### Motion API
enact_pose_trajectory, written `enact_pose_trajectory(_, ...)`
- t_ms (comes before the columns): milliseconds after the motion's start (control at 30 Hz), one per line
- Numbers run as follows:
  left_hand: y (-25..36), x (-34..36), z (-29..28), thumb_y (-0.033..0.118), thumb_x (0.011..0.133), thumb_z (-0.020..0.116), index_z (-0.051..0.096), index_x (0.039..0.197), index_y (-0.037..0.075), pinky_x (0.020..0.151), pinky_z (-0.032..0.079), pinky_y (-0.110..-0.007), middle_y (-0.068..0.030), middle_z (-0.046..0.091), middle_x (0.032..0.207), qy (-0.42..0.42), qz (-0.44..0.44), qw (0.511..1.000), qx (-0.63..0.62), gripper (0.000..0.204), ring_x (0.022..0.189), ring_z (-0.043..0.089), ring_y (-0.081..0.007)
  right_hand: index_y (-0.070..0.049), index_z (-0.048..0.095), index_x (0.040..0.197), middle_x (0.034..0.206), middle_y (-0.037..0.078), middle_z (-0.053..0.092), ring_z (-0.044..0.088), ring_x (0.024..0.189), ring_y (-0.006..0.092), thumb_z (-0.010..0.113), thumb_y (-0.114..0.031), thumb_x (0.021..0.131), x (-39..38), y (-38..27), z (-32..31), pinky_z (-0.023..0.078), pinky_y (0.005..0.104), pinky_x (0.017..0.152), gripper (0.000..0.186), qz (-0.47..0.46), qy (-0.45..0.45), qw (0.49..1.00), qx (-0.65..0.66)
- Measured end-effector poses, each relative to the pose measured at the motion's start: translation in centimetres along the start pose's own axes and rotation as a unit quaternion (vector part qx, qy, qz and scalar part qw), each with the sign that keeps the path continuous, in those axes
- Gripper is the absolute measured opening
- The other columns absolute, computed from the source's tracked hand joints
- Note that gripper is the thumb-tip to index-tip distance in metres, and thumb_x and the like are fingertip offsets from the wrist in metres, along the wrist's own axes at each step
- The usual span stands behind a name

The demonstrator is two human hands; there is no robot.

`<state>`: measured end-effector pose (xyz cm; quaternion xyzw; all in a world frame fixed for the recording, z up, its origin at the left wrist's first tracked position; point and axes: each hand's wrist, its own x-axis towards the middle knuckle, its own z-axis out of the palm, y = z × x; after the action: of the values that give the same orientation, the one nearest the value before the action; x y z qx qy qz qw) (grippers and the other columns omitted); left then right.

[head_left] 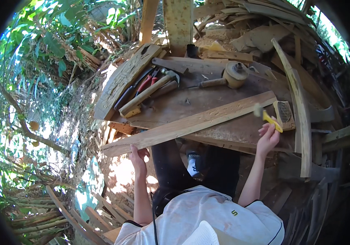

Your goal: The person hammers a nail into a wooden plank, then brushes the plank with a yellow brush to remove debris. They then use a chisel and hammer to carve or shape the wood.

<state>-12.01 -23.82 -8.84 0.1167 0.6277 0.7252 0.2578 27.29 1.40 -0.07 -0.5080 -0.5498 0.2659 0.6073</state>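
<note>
Left hand (137, 155) was clamped on the near, left end of a long plank (191, 122), fingers curled over its edge; right hand (268, 136) was closed around a yellow-handled tool (272, 121) just off the plank's far right end. Tool's working end was blurred, so I couldn't tell what kind it was, or whether it touched the wood. Hands were well apart, one at each end of the plank. Plank lay diagonally across a dark workbench (207, 102), its left end lower in frame and overhanging the bench edge, its right end higher. Beyond the plank, on the bench: a hammer (152, 92) with a pale wooden handle, red-handled pliers (148, 81) just beside it, and farther right a round brass-coloured pot with a side handle (230, 75). A carved board (124, 79) leaned along the bench edge, left of the hammer. Right of the plank's far end, a small wooden block with a mesh face (283, 112) sat close to the right hand, and a curved slat (299, 106) ran down past it. Offcuts (244, 24) were piled behind the bench. Near side of the plank: the person's dark trousers and white shirt (207, 216). Green foliage (32, 61) was well left of the plank.
</note>
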Motion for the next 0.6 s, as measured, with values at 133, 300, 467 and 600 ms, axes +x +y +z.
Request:
enact_pose_trajectory(133, 2.7, -0.6, 2.1, 0.056, 0.110, 0.039, 0.072, 0.084, -0.004, 0.069, 0.053, -0.032, -0.0122, 0.070, 0.071, -0.104, -0.061, 0.990, 0.075, 0.074, 0.065, 0.065, -0.0188, -0.006, 0.056, 0.146, 0.115, 0.009, 0.068, 0.064, 0.073, 0.0112, 0.048, -0.010, 0.110, 0.3, 0.8, -2.1, 0.047, 0.0238, 0.060, 0.038, -0.068, -0.013, 0.995, -0.069)
enact_pose_trajectory(300, 4.5, -0.7, 1.9, 0.055, 0.109, 0.044, 0.076, 0.080, -0.003, 0.067, 0.054, -0.032, -0.0110, 0.072, 0.069, -0.278, -0.124, 0.862, 0.404, 0.073, 0.064, 0.067, -0.0176, -0.004, 0.061, 0.140, 0.113, 0.010, 0.069, 0.066, 0.074, 0.0136, 0.047, 0.003, 0.104, 0.6, 1.6, -2.0, 0.049, 0.0269, 0.065, 0.039, -0.113, -0.052, 0.982, -0.144)
enact_pose_trajectory(467, 7.1, -2.0, 4.9, 0.047, 0.110, 0.048, 0.075, 0.079, -0.003, 0.064, 0.054, -0.030, -0.0077, 0.070, 0.069, -0.351, -0.089, 0.863, 0.353, 0.065, 0.064, 0.067, -0.0144, -0.002, 0.070, 0.117, 0.101, 0.009, 0.071, 0.068, 0.073, 0.0187, 0.054, 0.007, 0.098, 0.5, 2.4, -1.0, 0.047, 0.0292, 0.054, 0.026, -0.178, -0.005, 0.968, -0.174)
enact_pose_trajectory(600, 8.0, -1.2, 8.3, 0.037, 0.110, 0.054, 0.075, 0.094, -0.003, 0.060, 0.049, -0.025, -0.0028, 0.064, 0.067, -0.343, -0.005, 0.902, 0.261, 0.048, 0.062, 0.060, -0.0085, -0.004, 0.071, 0.107, 0.094, 0.005, 0.072, 0.069, 0.074, 0.0187, 0.056, 0.007, 0.093, 0.1, 2.2, -1.2, 0.046, 0.0279, 0.050, 0.024, -0.155, 0.005, 0.967, -0.201)
